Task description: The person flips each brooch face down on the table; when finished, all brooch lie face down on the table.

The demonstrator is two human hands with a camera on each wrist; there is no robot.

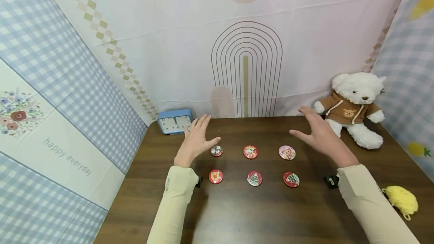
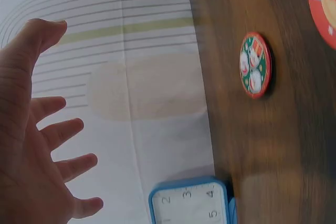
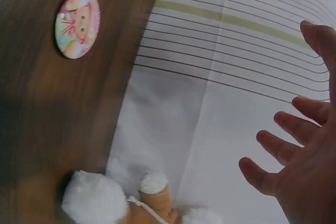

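Note:
Two rows of round badges lie on the dark wooden table. The back row has a green-and-red badge (image 1: 216, 150), a red patterned badge (image 1: 250, 152) and a pink badge with a doll-like figure (image 1: 287, 152). In the front row are a red and gold badge (image 1: 215, 176) and two tree badges, the middle one (image 1: 254, 178) and the right one (image 1: 291, 179). My left hand (image 1: 196, 141) is raised near the green-and-red badge, fingers spread and holding nothing. Over on the right, my right hand (image 1: 320, 134) hovers beyond the pink badge, thumb apart from the fingers, with nothing in it.
A blue clock (image 1: 175, 122) stands at the back left behind my left hand. At the back right sits a white teddy bear (image 1: 357, 108) in a brown hoodie. Yellow yarn (image 1: 401, 201) lies by my right forearm. Printed cloth (image 1: 169, 59) hangs behind the table (image 1: 237, 217).

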